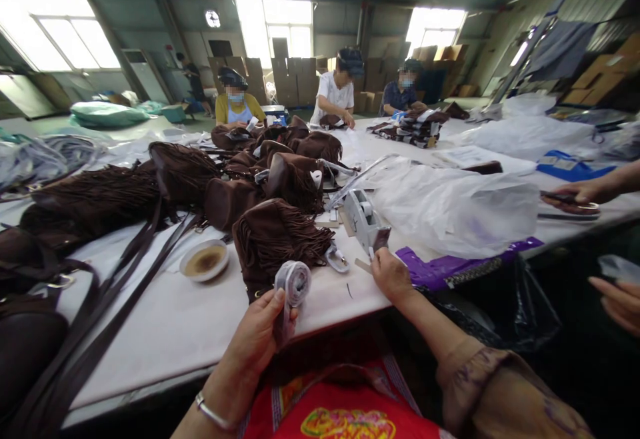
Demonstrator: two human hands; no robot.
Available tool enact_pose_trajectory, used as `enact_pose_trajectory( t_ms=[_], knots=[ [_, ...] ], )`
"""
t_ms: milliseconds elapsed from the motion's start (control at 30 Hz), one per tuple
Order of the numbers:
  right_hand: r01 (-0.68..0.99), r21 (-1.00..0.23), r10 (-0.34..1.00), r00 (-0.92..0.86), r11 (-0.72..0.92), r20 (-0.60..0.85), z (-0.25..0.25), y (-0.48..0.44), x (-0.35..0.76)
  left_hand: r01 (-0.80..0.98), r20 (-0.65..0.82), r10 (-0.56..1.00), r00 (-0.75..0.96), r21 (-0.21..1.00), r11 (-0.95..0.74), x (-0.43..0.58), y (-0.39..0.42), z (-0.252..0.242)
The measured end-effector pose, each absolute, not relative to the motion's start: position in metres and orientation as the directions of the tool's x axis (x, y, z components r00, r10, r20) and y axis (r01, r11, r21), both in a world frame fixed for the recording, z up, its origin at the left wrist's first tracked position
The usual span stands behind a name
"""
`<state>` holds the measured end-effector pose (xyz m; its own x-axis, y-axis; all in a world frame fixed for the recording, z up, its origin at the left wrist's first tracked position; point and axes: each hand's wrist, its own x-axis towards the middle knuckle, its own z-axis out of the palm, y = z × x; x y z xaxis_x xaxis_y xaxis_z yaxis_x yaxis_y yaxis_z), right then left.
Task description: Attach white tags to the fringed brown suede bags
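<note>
From the head camera: the left hand point(260, 339) is clamped around a pale rolled strip point(294, 284) at the table's point(165, 326) near edge. The right hand point(391, 274) grips the handle of a grey label gun point(364, 219) just beside a brown fringed bag point(277, 236).

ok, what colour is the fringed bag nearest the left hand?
Dark brown; the fringed bag shows best in the head view.

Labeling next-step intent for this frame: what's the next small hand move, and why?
Probably the right hand lifts the grey label gun it already touches on the white table. The left hand has its grip shut on the pale ribbon roll, beside the brown fringed suede bag.
</note>
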<state>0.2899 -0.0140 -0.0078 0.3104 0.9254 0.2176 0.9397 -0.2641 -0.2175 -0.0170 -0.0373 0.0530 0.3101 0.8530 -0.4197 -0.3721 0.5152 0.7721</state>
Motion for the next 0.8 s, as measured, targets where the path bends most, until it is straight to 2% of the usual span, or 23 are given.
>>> enact_pose_trajectory(
  t_ms=[233, 367, 433, 500, 633, 700, 800],
  knots=[
    [0.941, -0.1, 0.907, 0.339, -0.324, 0.251, -0.017, -0.006, 0.291, -0.366, -0.424, 0.851, 0.31, 0.773, 0.519, -0.017, -0.036, 0.052],
    [0.937, -0.091, 0.893, 0.349, -0.337, 0.283, -0.023, 0.002, 0.297, -0.365, -0.424, 0.851, 0.309, 0.774, 0.518, -0.017, -0.037, 0.053],
    [0.934, -0.128, 0.88, 0.357, -0.334, 0.312, -0.023, 0.003, 0.299, -0.363, -0.423, 0.851, 0.311, 0.775, 0.517, -0.017, -0.037, 0.054],
    [0.925, -0.245, 0.86, 0.365, -0.291, 0.356, -0.021, 0.002, 0.302, -0.362, -0.421, 0.85, 0.317, 0.775, 0.519, -0.018, -0.037, 0.054],
    [0.8, -0.598, 0.832, 0.367, -0.053, 0.417, -0.011, -0.003, 0.309, -0.361, -0.413, 0.849, 0.329, 0.776, 0.518, -0.018, -0.036, 0.053],
    [0.657, -0.753, 0.845, 0.382, 0.038, 0.375, -0.005, -0.003, 0.315, -0.36, -0.411, 0.849, 0.331, 0.777, 0.517, -0.017, -0.036, 0.053],
    [0.413, -0.91, 0.85, 0.465, 0.038, 0.246, 0.0, -0.002, 0.327, -0.357, -0.412, 0.85, 0.33, 0.779, 0.516, -0.016, -0.035, 0.052]
  ],
)
